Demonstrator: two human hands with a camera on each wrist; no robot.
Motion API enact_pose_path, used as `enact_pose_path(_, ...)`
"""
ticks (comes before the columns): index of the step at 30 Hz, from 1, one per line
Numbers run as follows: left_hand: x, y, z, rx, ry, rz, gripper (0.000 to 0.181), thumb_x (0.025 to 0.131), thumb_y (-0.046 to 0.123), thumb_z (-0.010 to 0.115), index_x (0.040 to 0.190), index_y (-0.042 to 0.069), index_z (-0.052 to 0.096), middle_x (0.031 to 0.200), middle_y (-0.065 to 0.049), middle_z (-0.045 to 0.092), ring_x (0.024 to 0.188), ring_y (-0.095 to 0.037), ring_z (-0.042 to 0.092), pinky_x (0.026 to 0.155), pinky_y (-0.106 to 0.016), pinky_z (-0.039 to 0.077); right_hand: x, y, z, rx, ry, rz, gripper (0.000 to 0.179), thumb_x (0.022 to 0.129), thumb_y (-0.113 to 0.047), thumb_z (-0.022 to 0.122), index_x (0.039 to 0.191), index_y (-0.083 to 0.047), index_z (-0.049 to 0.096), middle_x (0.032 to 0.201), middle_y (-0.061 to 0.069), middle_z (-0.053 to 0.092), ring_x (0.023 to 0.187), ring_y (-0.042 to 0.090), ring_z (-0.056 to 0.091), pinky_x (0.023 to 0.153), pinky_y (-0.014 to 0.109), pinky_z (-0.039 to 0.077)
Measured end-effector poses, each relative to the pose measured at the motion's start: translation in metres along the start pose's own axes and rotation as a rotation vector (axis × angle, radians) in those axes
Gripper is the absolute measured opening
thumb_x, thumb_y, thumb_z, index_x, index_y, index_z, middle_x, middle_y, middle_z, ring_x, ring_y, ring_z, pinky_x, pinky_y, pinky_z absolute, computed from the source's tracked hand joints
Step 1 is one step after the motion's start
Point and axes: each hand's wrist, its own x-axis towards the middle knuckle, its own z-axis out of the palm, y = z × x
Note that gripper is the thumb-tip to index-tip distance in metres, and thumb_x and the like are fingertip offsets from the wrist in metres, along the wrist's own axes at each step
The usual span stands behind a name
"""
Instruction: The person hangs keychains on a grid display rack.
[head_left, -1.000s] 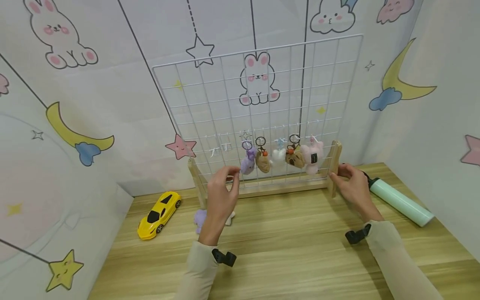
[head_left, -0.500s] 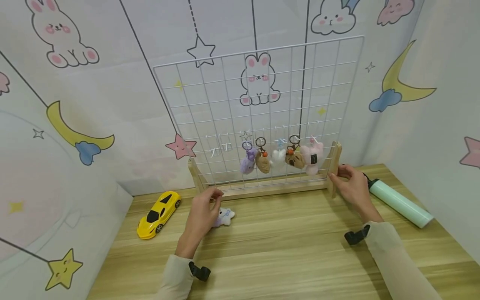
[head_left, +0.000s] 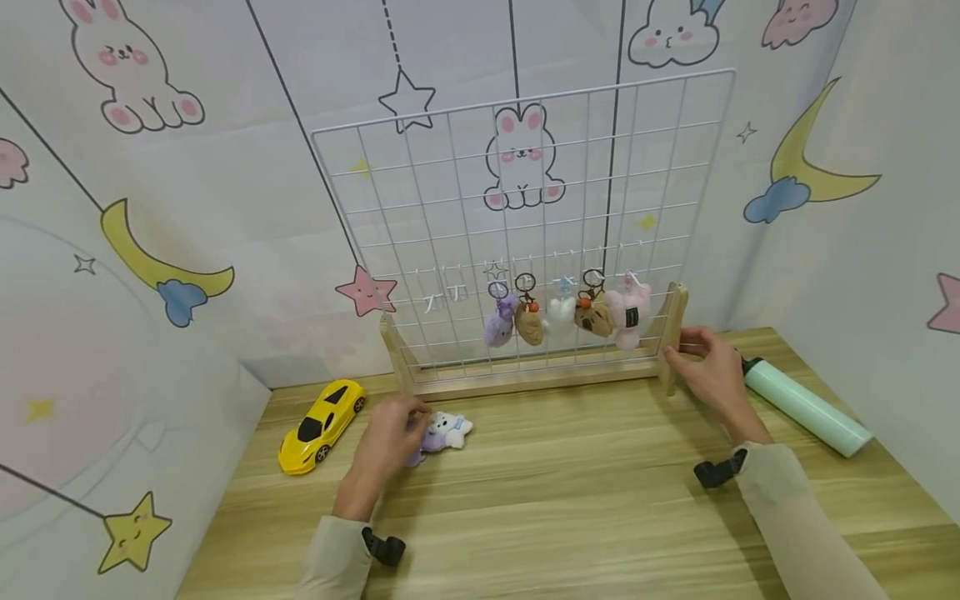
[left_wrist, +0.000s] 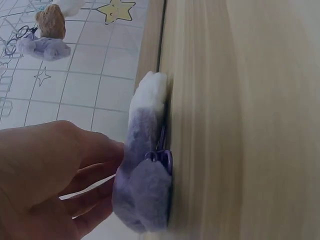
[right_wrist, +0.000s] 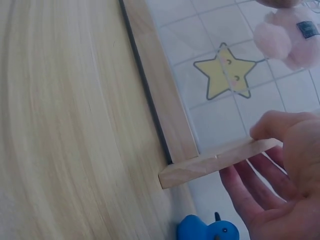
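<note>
My left hand (head_left: 390,429) is low over the table's left side, its fingertips at a purple plush keychain (head_left: 431,443) with a purple clasp (left_wrist: 164,157). A white plush (head_left: 450,428) lies against the purple one. In the left wrist view, thumb and fingers are apart, next to the purple fur (left_wrist: 142,175). At the other end of the wire grid rack, my right hand (head_left: 712,372) grips the wooden upright (head_left: 674,337) between thumb and fingers. Plush keychains in purple (head_left: 498,327), brown (head_left: 528,325), white (head_left: 561,313) and pink (head_left: 628,312) hang from the grid (head_left: 450,208).
Two bare white hooks (head_left: 433,302) are on the grid's left. A yellow toy car (head_left: 322,427) stands left of the rack. On the right lies a mint-green cylinder (head_left: 806,406) with a black end. A blue toy (right_wrist: 205,230) shows behind the upright in the right wrist view.
My left hand has moved down and left from beside the hanging purple plush to the plush toys on the table. My right hand has stayed on the upright.
</note>
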Motion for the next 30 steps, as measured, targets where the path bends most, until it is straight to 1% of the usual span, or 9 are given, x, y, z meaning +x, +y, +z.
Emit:
enact_pose_path(2,0.000,0.001,0.002,0.016,-0.042,-0.003,0.013,0.099,0.010,0.078,0.110,0.006,0.084,0.113,-0.012,0.081,0.108,-0.032,0.074,0.096,-0.051,0.061,0.000,0.000,0.000,-0.005,0.002,0.005,0.053,0.105,-0.033,0.072,0.141,0.004,0.060,0.137,0.032,0.069,0.129,0.051,0.067,0.075,0.001,0.042)
enact_pose_path(5,0.000,0.003,0.006,0.032,-0.078,0.002,0.018,0.098,0.008,0.077,0.114,0.006,0.083,0.116,-0.013,0.080,0.108,-0.031,0.074,0.095,-0.051,0.061,0.000,-0.001,0.001,-0.007,0.004,0.013,0.052,0.105,-0.033,0.072,0.140,0.004,0.061,0.137,0.032,0.068,0.130,0.051,0.066,0.075,0.001,0.041)
enact_pose_path(9,-0.001,0.003,0.010,0.043,-0.091,0.020,0.026,0.094,0.002,0.077,0.120,0.006,0.082,0.114,-0.015,0.079,0.099,-0.026,0.073,0.086,-0.047,0.062,0.001,-0.001,0.002,-0.003,0.003,0.017,0.052,0.105,-0.032,0.072,0.140,0.005,0.061,0.137,0.032,0.068,0.130,0.051,0.066,0.075,0.001,0.041)
enact_pose_path(11,-0.002,0.003,0.011,0.042,-0.101,0.031,0.028,0.093,0.002,0.078,0.121,0.006,0.081,0.111,-0.014,0.078,0.093,-0.023,0.069,0.081,-0.044,0.060,0.000,-0.001,0.002,-0.004,0.004,0.018,0.051,0.105,-0.032,0.072,0.140,0.005,0.061,0.137,0.032,0.068,0.130,0.050,0.066,0.075,0.001,0.041)
enact_pose_path(14,-0.003,0.004,0.013,0.044,-0.106,0.052,0.029,0.092,0.003,0.082,0.121,0.006,0.080,0.106,-0.012,0.075,0.088,-0.019,0.064,0.077,-0.040,0.057,0.000,-0.001,0.002,-0.003,0.006,0.019,0.050,0.105,-0.031,0.072,0.139,0.004,0.061,0.136,0.032,0.069,0.129,0.050,0.066,0.076,0.001,0.041)
enact_pose_path(16,-0.003,0.004,0.014,0.048,-0.101,0.060,0.026,0.091,0.004,0.084,0.117,0.006,0.081,0.103,-0.010,0.073,0.087,-0.017,0.061,0.077,-0.040,0.056,0.000,0.000,0.002,-0.004,0.005,0.019,0.050,0.105,-0.031,0.072,0.139,0.004,0.061,0.136,0.032,0.069,0.129,0.049,0.067,0.077,0.001,0.041)
enact_pose_path(18,-0.004,0.003,0.017,0.054,-0.091,0.066,0.022,0.090,0.005,0.085,0.112,0.006,0.082,0.101,-0.008,0.073,0.089,-0.017,0.062,0.079,-0.040,0.056,0.000,0.000,0.002,-0.002,0.003,0.021,0.050,0.105,-0.031,0.071,0.139,0.005,0.061,0.136,0.032,0.068,0.130,0.049,0.066,0.077,0.001,0.041)
enact_pose_path(23,-0.004,0.005,0.020,0.061,-0.083,0.043,0.009,0.092,0.009,0.086,0.100,0.010,0.081,0.099,-0.005,0.072,0.091,-0.019,0.064,0.082,-0.041,0.057,-0.001,-0.001,0.001,0.003,-0.004,0.031,0.050,0.106,-0.030,0.071,0.139,0.005,0.060,0.138,0.032,0.068,0.131,0.050,0.065,0.077,0.000,0.041)
enact_pose_path(30,-0.003,0.008,0.020,0.078,-0.078,0.032,0.010,0.092,0.013,0.087,0.094,0.013,0.077,0.094,-0.002,0.070,0.081,-0.015,0.056,0.073,-0.036,0.050,-0.001,-0.002,0.001,0.000,-0.005,0.036,0.049,0.106,-0.029,0.071,0.139,0.005,0.060,0.138,0.032,0.067,0.132,0.050,0.065,0.077,0.000,0.041)
